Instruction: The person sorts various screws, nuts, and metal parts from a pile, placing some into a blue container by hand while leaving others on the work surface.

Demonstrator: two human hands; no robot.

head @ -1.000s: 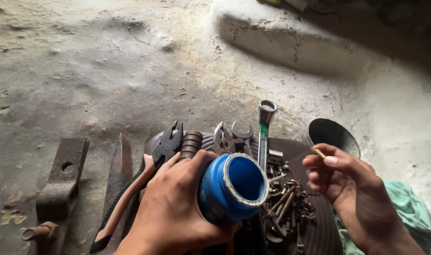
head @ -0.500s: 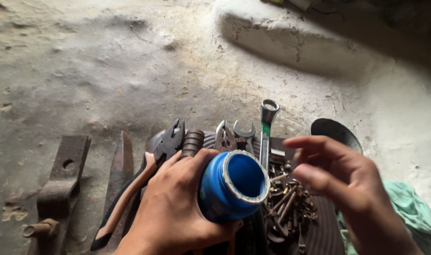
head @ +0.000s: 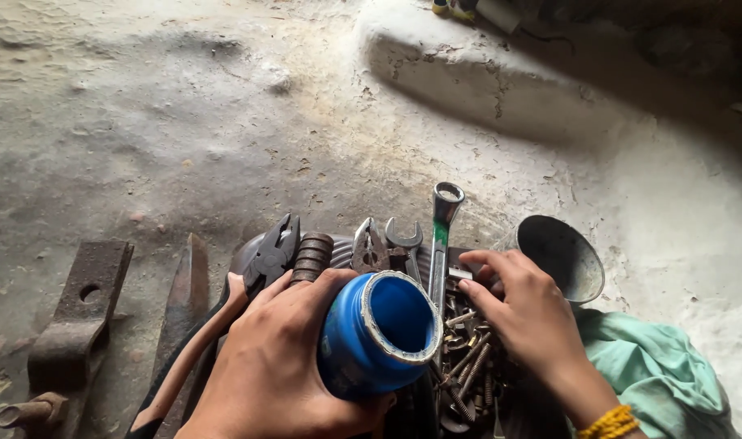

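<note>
1. Our left hand [head: 277,358] wraps the blue jar [head: 379,333], tilted with its open mouth up-right, above the tools on the floor.
2. Our right hand [head: 521,313], fingers loosely curled and empty (as far as we see), picks among the bolts [head: 468,366]; next we need one pinched cleanly.

We count one blue jar [head: 379,335], one pair of pliers [head: 249,284], two spanners [head: 441,236], one funnel [head: 562,256], one green cloth [head: 655,370].

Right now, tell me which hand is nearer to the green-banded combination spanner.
Right. The right hand reaches into the pile of bolts, its fingertips close beside the combination spanner shaft. The left hand sits further left, wrapped around the blue pipe fitting, apart from the spanner.
</note>
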